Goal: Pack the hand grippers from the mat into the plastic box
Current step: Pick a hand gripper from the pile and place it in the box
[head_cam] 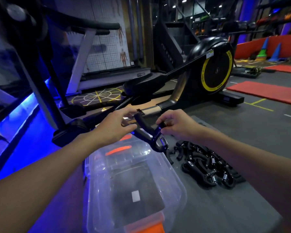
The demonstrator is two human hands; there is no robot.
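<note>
Your right hand point(175, 125) pinches the adjusting-knob end of one hand gripper point(149, 132) between thumb and curled fingertips. Your left hand point(116, 126) has its fingers nearly straight, and its thumb and fingers close on the tip of the upper foam handle. The gripper hangs in the air over the far end of the clear plastic box point(94, 174). Its long axis is tilted: the two black handles fan up and left towards your left hand, and the hook and steel spring point(163, 141) point down and right. The rest of the hand grippers point(207, 165) lie in a tangled pile on the grey mat point(225, 207), just right of the box. Beyond stands a black machine with a yellow-ringed flywheel point(215, 68)
</note>
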